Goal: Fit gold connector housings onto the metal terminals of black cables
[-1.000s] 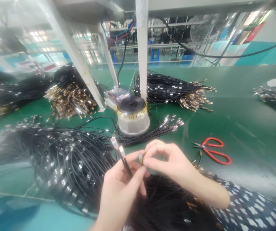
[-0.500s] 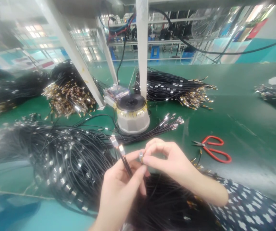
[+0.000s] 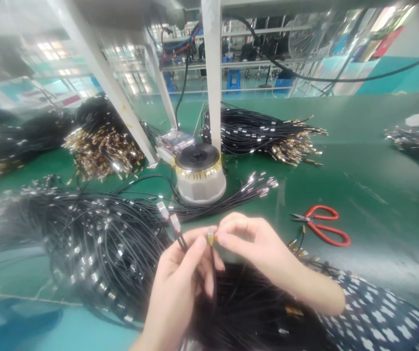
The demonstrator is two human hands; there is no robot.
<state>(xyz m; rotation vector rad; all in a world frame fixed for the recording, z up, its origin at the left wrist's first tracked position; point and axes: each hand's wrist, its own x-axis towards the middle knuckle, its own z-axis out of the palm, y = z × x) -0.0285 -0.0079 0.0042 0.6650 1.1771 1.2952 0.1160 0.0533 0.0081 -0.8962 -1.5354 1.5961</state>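
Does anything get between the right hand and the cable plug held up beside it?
Nothing visible does. The right hand has its fingertips right beside the cable plug. The two other plugs rise from the left hand on the opposite side, and the red-handled scissors lie apart on the table.

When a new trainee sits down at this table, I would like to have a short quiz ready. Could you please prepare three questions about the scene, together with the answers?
1. Where do the red-handled cutters lie?
A) On the floor
B) On the green table, to the right of the right hand
C) Inside a blue bin

2. True or false: the white round device has a red top.

3. Besides the single connector near the right hand's fingertips, how many silver connectors stick up from the left hand?

Key: 1. B. 2. False; the top is black. 3. Two.
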